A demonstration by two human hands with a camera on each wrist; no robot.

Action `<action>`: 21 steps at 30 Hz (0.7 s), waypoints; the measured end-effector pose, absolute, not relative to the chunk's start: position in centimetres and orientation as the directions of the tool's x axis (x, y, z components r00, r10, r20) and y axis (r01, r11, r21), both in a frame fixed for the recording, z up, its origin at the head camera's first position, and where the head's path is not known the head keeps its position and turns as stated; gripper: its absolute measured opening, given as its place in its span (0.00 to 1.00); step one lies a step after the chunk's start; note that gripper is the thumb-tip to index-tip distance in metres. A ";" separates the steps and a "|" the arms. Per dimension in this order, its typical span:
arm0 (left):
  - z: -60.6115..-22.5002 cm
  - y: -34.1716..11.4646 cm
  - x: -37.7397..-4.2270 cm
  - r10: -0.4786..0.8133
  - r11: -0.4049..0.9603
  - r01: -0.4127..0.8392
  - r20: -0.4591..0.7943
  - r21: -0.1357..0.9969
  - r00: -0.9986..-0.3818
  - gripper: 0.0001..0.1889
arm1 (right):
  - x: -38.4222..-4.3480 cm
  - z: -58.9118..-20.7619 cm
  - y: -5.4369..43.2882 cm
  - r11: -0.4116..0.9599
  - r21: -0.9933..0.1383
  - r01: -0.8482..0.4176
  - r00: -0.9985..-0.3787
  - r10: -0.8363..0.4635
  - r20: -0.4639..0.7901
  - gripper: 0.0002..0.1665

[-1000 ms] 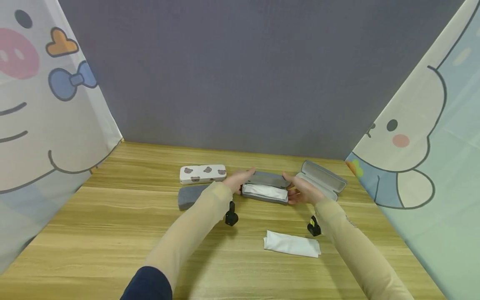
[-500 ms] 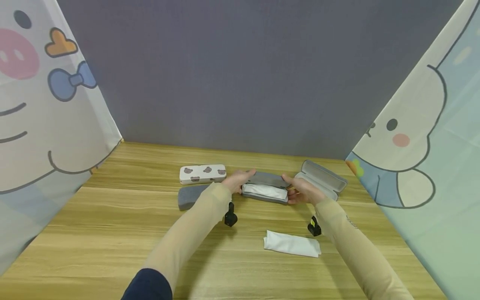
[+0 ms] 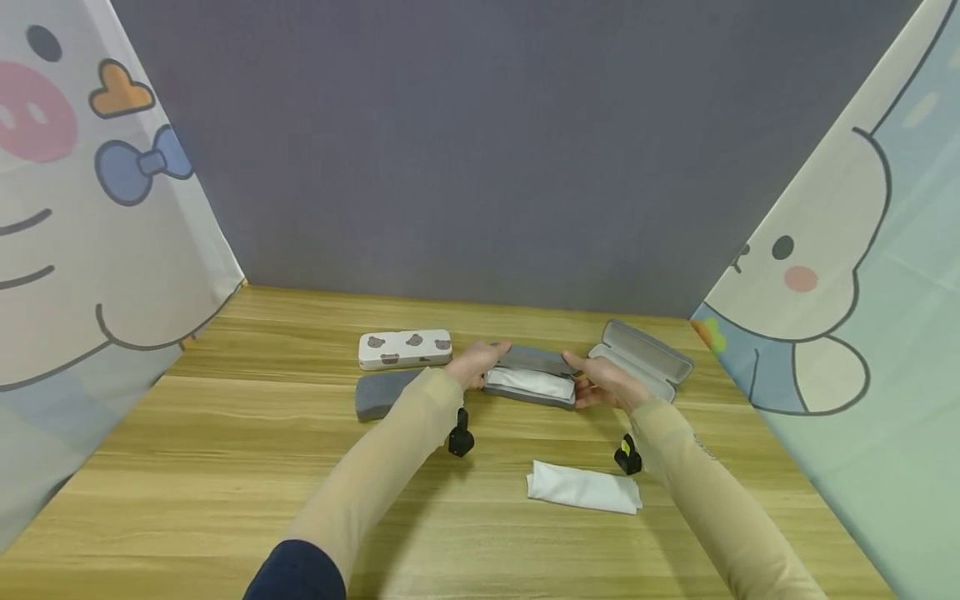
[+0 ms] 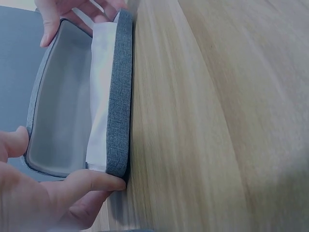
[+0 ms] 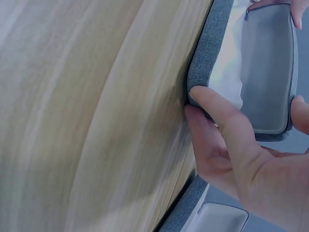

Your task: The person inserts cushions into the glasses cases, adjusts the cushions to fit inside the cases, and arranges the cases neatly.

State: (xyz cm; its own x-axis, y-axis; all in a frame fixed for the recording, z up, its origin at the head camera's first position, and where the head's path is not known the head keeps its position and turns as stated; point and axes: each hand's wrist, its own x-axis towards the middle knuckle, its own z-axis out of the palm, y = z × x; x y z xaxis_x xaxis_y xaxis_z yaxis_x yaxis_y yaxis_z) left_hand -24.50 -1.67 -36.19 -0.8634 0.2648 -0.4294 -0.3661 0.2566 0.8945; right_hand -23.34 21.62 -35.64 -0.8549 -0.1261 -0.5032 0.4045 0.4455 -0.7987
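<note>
A grey fabric glasses case [image 3: 536, 361] sits on the table with its lid partly raised. Inside its base lies a white folded cloth [image 3: 530, 382]. My left hand [image 3: 472, 364] holds the case's left end, thumb on the lid's edge and fingers at the base's corner, as the left wrist view shows. At the opposite end my right hand [image 3: 609, 382] grips in the same way; in the right wrist view its thumb touches the lid's rim and its fingers press on the base [image 5: 203, 67].
Right of the hands lies another grey case [image 3: 645, 358], opened. A white case with bear heads [image 3: 405, 348] and a closed grey case [image 3: 381, 393], partly behind the left sleeve, lie to the left. Nearer me is a folded white cloth [image 3: 583, 487]. A grey wall [image 3: 480, 167] stands behind.
The raised lid has tipped slightly lower toward the base, and both thumbs have moved down a little with it. The other things have stayed in place.
</note>
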 end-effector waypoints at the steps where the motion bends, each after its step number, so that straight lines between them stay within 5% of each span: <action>1: -36.2 -1.7 -24.5 0.265 0.258 -0.364 -0.428 0.895 -0.864 0.36 | -23.4 -35.7 21.7 0.447 -0.800 0.400 -0.855 -0.132 -0.501 0.49; 21: -36.0 -1.7 -24.0 0.239 0.317 -0.345 -0.427 0.883 -0.872 0.37 | -23.7 -35.9 22.0 0.479 -0.804 0.353 -0.844 -0.207 -0.494 0.47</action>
